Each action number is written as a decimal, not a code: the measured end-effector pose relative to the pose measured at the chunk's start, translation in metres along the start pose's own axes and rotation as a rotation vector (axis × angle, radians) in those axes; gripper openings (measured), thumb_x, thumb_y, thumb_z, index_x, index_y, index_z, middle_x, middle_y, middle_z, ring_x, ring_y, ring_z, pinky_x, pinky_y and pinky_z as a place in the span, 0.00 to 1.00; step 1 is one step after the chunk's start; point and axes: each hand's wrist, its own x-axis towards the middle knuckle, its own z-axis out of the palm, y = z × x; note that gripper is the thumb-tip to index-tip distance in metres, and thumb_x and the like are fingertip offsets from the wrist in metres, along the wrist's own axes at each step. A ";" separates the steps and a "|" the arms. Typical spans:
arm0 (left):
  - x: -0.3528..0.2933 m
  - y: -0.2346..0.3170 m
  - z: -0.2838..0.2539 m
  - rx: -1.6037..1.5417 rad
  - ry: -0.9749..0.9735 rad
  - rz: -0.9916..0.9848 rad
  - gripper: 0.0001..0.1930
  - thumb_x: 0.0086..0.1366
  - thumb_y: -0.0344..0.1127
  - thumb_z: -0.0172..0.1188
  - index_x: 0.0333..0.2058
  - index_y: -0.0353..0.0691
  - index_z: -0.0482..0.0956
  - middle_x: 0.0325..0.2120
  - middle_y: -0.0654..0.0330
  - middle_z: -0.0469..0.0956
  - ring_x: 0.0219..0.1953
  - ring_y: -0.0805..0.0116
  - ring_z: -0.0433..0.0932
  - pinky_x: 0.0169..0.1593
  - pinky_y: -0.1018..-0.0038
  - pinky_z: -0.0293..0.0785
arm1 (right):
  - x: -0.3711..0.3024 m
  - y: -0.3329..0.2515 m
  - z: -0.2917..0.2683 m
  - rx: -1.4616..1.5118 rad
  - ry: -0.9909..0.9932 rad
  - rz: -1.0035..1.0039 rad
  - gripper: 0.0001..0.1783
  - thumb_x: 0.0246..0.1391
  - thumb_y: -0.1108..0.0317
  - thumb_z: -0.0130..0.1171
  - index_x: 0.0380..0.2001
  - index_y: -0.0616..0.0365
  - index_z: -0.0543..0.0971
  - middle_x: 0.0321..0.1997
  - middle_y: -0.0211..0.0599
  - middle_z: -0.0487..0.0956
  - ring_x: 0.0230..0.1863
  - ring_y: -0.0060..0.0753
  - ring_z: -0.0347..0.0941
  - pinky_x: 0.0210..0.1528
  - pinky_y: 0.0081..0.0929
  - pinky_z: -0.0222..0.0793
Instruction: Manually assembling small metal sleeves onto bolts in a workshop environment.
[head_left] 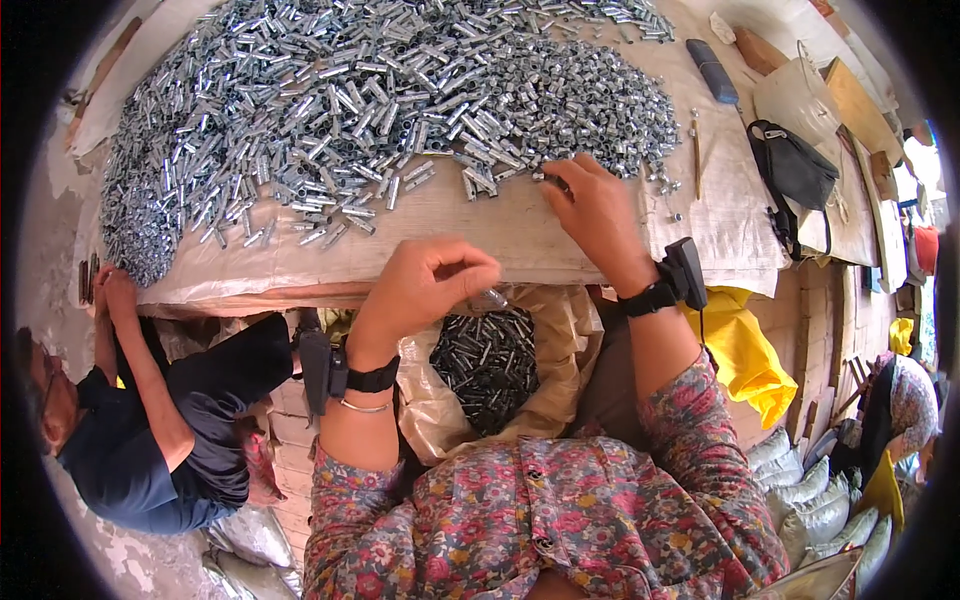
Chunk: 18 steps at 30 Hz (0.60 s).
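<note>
Metal sleeves (385,120): heaped on the covered table (510,240); likely light, stiff, slick; best pinched mid-barrel.
Left hand (415,290): fingertips drawn together over the open sack (568,345), blurred sleeve just beneath, grip uncertain.
Right hand (600,215): fingers curled at the heap's edge; hold cannot be told.

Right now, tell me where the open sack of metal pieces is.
In the head view, the open sack sits just below centre, by the near edge of the covered table, below and right of the left hand.
</note>
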 end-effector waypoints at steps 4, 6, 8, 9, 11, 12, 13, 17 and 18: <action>0.024 0.009 0.005 0.442 0.425 0.217 0.08 0.56 0.32 0.59 0.35 0.38 0.77 0.29 0.59 0.75 0.30 0.65 0.75 0.33 0.74 0.70 | 0.004 0.002 0.013 -0.113 -0.033 -0.025 0.06 0.48 0.69 0.54 0.32 0.56 0.73 0.30 0.41 0.70 0.32 0.46 0.71 0.31 0.39 0.68; 0.042 -0.006 0.003 0.589 0.490 0.351 0.09 0.55 0.31 0.59 0.36 0.39 0.77 0.32 0.59 0.74 0.33 0.62 0.74 0.36 0.72 0.70 | 0.005 0.001 0.015 -0.193 -0.065 -0.050 0.05 0.48 0.70 0.53 0.31 0.55 0.71 0.30 0.40 0.69 0.33 0.45 0.71 0.31 0.39 0.67; 0.051 -0.019 0.003 0.737 0.554 0.486 0.10 0.54 0.31 0.59 0.37 0.40 0.76 0.35 0.59 0.73 0.36 0.58 0.73 0.38 0.69 0.70 | 0.007 0.001 0.017 -0.199 -0.062 -0.054 0.06 0.47 0.69 0.54 0.31 0.54 0.72 0.30 0.39 0.69 0.33 0.45 0.70 0.31 0.38 0.67; 0.052 -0.023 0.004 0.769 0.516 0.446 0.12 0.53 0.30 0.60 0.38 0.41 0.76 0.35 0.59 0.72 0.38 0.57 0.71 0.40 0.68 0.69 | 0.007 0.001 0.018 -0.203 -0.056 -0.056 0.06 0.47 0.68 0.55 0.31 0.54 0.73 0.29 0.39 0.70 0.32 0.46 0.70 0.32 0.38 0.66; 0.054 -0.028 0.006 0.797 0.478 0.405 0.13 0.52 0.29 0.60 0.39 0.42 0.75 0.36 0.59 0.71 0.40 0.56 0.70 0.41 0.66 0.68 | 0.007 -0.001 0.017 -0.200 -0.058 -0.056 0.06 0.47 0.68 0.55 0.31 0.53 0.73 0.30 0.39 0.70 0.33 0.46 0.70 0.32 0.38 0.66; 0.055 -0.028 0.007 0.798 0.498 0.391 0.13 0.51 0.29 0.61 0.38 0.42 0.75 0.35 0.59 0.70 0.39 0.56 0.71 0.40 0.66 0.68 | 0.006 -0.001 0.016 -0.196 -0.057 -0.055 0.06 0.47 0.69 0.55 0.31 0.53 0.73 0.30 0.39 0.70 0.33 0.46 0.70 0.32 0.38 0.66; 0.055 -0.028 0.008 0.801 0.519 0.378 0.14 0.50 0.29 0.61 0.37 0.43 0.74 0.34 0.59 0.70 0.37 0.57 0.71 0.39 0.66 0.68 | 0.006 -0.002 0.016 -0.197 -0.058 -0.056 0.06 0.47 0.69 0.55 0.31 0.53 0.73 0.30 0.39 0.70 0.33 0.46 0.70 0.32 0.38 0.66; 0.053 -0.029 0.008 0.762 0.521 0.343 0.13 0.48 0.28 0.62 0.35 0.43 0.73 0.33 0.59 0.70 0.37 0.57 0.71 0.38 0.66 0.67 | 0.006 -0.001 0.017 -0.205 -0.062 -0.083 0.04 0.47 0.71 0.53 0.30 0.56 0.71 0.30 0.41 0.69 0.33 0.46 0.70 0.31 0.39 0.67; 0.054 -0.029 0.009 0.757 0.526 0.364 0.13 0.48 0.28 0.62 0.34 0.43 0.73 0.33 0.60 0.70 0.37 0.57 0.71 0.38 0.66 0.67 | 0.005 0.000 0.017 -0.185 -0.045 -0.103 0.05 0.47 0.71 0.53 0.30 0.56 0.71 0.30 0.41 0.69 0.33 0.46 0.71 0.31 0.39 0.67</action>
